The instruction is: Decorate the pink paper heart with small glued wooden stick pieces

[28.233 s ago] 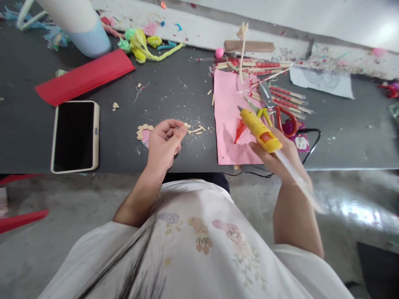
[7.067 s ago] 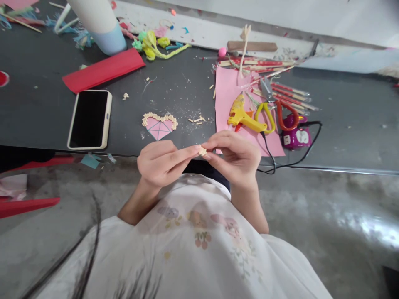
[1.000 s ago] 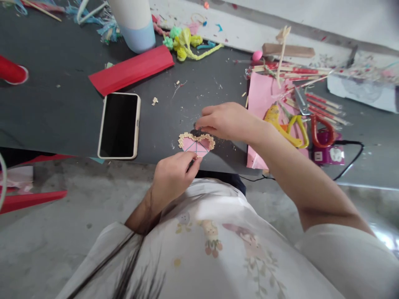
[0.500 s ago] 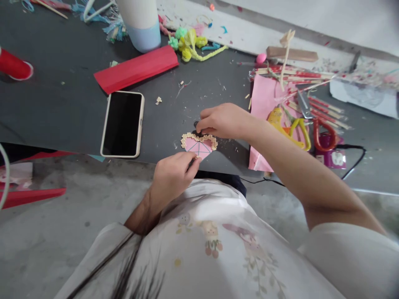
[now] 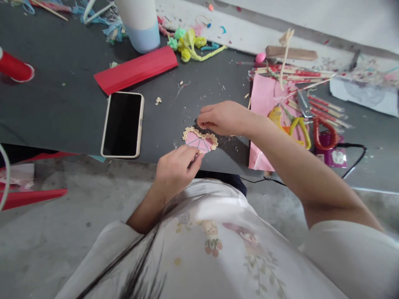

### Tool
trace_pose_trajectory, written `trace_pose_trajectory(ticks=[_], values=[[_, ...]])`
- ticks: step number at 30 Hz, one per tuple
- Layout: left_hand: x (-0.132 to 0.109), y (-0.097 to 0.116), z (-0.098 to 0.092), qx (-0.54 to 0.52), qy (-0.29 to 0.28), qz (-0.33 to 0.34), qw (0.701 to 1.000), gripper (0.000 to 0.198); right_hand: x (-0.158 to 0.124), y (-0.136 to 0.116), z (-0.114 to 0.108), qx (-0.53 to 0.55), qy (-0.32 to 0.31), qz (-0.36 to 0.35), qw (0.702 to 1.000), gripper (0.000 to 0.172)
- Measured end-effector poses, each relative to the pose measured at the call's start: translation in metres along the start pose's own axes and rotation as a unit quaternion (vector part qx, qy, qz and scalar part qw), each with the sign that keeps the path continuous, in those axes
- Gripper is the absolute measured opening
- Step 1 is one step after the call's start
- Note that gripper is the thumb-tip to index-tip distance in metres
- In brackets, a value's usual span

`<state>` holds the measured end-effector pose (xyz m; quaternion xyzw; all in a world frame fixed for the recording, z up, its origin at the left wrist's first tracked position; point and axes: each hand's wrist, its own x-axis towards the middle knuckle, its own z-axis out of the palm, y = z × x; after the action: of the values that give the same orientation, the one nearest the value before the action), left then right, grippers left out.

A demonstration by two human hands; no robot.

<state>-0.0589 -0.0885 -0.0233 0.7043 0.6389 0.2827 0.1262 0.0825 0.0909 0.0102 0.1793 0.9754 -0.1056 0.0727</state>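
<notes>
A small pink paper heart [image 5: 199, 141] edged with tiny beige beads lies near the front edge of the dark table [image 5: 62, 108]. My left hand [image 5: 176, 168] pinches the heart's lower tip and holds it down. My right hand [image 5: 222, 118] reaches across from the right, its fingertips pinched together just above the heart's top edge. Whether a small piece sits between those fingertips is too small to tell. Loose beige crumbs lie around the heart.
A phone [image 5: 122, 123] lies left of the heart, folded red paper [image 5: 135, 74] behind it. To the right sit a pink sheet [image 5: 264, 99], a yellow glue gun [image 5: 280, 120], scissors [image 5: 314, 120], a purple plug [image 5: 332, 155] and sticks [image 5: 296, 74]. A white and blue cylinder [image 5: 140, 25] stands at the back.
My right hand has shifted slightly along the heart's top edge. My left hand keeps its pinch on the lower tip. The heart has barely moved.
</notes>
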Motion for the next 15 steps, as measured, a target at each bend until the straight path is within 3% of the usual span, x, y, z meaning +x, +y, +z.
trace_pose_trajectory(ticks=[7, 15], values=[[0.012, -0.005, 0.018, 0.034, 0.039, 0.057, 0.997, 0.018, -0.004, 0.002, 0.000, 0.019, 0.005, -0.007, 1.000, 0.021], [0.018, -0.004, 0.024, 0.088, 0.032, 0.043, 0.995, 0.017, -0.005, 0.001, -0.003, 0.042, 0.000, -0.007, 0.999, 0.022]])
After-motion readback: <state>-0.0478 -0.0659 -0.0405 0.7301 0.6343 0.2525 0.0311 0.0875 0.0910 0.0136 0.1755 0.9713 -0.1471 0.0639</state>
